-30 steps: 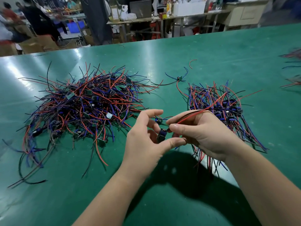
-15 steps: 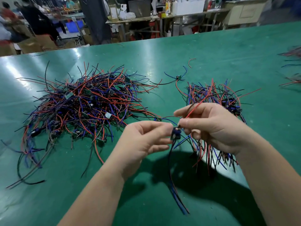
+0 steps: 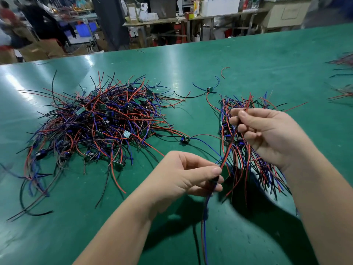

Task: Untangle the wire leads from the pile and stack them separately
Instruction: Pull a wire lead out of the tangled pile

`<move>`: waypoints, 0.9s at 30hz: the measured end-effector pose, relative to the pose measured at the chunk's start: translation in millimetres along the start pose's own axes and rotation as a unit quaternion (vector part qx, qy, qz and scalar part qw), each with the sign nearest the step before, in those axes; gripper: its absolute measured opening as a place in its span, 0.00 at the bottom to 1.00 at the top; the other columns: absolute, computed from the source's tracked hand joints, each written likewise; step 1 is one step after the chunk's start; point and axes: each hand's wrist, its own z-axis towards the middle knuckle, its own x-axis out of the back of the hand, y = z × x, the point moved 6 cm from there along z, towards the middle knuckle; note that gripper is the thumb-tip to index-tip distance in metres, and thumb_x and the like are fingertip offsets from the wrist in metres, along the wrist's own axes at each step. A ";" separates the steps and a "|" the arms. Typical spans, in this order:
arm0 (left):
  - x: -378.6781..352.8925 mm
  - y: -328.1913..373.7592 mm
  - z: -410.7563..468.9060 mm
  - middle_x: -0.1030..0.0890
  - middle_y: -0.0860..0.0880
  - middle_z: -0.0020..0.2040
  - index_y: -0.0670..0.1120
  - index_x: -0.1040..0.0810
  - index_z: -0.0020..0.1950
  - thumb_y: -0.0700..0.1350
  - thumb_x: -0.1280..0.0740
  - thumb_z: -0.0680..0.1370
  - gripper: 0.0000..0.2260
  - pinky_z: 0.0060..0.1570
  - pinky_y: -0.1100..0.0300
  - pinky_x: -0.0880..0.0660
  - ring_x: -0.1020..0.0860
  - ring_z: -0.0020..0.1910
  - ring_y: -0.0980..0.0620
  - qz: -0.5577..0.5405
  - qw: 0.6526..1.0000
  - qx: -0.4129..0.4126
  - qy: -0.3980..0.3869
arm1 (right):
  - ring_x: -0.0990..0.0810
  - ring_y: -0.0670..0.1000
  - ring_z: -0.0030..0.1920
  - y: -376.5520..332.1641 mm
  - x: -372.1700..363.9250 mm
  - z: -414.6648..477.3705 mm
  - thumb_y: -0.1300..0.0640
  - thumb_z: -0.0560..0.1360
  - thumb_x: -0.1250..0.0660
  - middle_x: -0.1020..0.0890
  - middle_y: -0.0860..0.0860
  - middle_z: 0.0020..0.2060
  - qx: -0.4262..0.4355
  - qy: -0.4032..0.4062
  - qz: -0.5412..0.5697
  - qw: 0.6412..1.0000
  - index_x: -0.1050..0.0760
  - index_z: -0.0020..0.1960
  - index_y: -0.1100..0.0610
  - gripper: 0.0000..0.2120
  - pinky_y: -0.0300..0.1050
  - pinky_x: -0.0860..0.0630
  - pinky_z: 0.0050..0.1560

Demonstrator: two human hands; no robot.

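A big tangled pile (image 3: 99, 127) of red, blue and black wire leads with small green boards lies on the left of the green table (image 3: 248, 60). A smaller sorted stack (image 3: 246, 163) lies on the right, partly hidden by my right hand. One wire lead (image 3: 228, 148) is stretched in the air between my hands. My left hand (image 3: 189, 175) pinches its lower part, with blue and black tails hanging below. My right hand (image 3: 265, 134) pinches its red and black wires higher up, above the stack.
Two single leads lie loose: one with a board (image 3: 185, 140) between pile and stack, another (image 3: 209, 90) farther back. More wire bundles (image 3: 342, 77) lie at the right edge. Benches, boxes and people stand beyond the table's far edge.
My hands have moved apart: the right one rose up and right, the left one slid down along the lead, so it now runs straight between them.
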 end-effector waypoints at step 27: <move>0.4 4.6 -13.2 0.15 0.49 0.43 0.54 0.18 0.50 0.43 0.33 0.75 0.08 0.36 0.64 0.23 0.18 0.41 0.53 0.080 0.988 -0.017 -0.129 | 0.27 0.47 0.19 6.5 -10.8 -2.0 0.60 0.82 0.50 0.16 0.60 0.34 -0.031 0.008 0.069 0.997 0.32 0.53 0.52 0.09 0.32 0.34 0.18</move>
